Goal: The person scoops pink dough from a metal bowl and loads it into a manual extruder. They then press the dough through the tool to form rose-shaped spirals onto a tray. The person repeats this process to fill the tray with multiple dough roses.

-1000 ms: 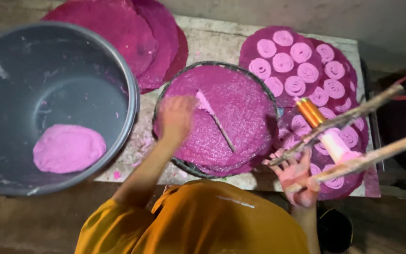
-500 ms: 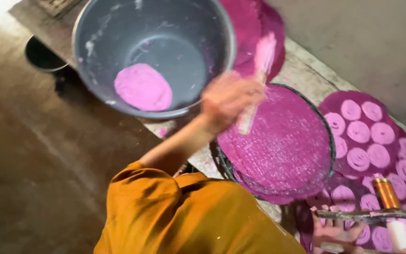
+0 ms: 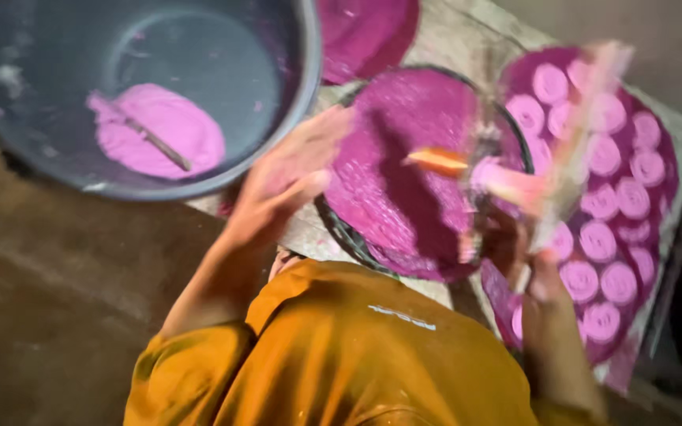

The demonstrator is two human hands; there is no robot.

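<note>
The person in an orange shirt (image 3: pixel 357 355) leans over a worktop (image 3: pixel 467 47) crowded with magenta material. The left hand (image 3: pixel 290 177) hovers, blurred, between the large grey basin (image 3: pixel 294 87) and the round mesh tray (image 3: pixel 416 170); its fingers look loosely spread and nothing shows in its grasp, though the blur leaves some doubt. Inside the basin a lump of pink dough (image 3: pixel 159 130) lies on the bottom, with a thin stick (image 3: pixel 155 143) resting across it. The mesh tray sits just right of the basin on the worktop, covered by a flat magenta sheet that reaches its dark rim. The right hand (image 3: pixel 542 264) is raised at the right edge of that tray and is closed around a pale, blurred tool (image 3: pixel 586 118) that slants up and away from it over the coils; how many pieces the tool has cannot be made out. Just left of that hand, above the mesh tray, is an orange-tipped cylinder (image 3: pixel 440 162) with a pink end toward the hand; whether the right hand also grips it is unclear. Beyond the tool a round board (image 3: pixel 657 142) carries rows of small pink spiral coils (image 3: pixel 597 241), set close together but apart from each other. At the top, behind the basin, part of another flat magenta disc (image 3: pixel 369 31) lies on the worktop. A dark floor (image 3: pixel 57 300) shows at lower left.
</note>
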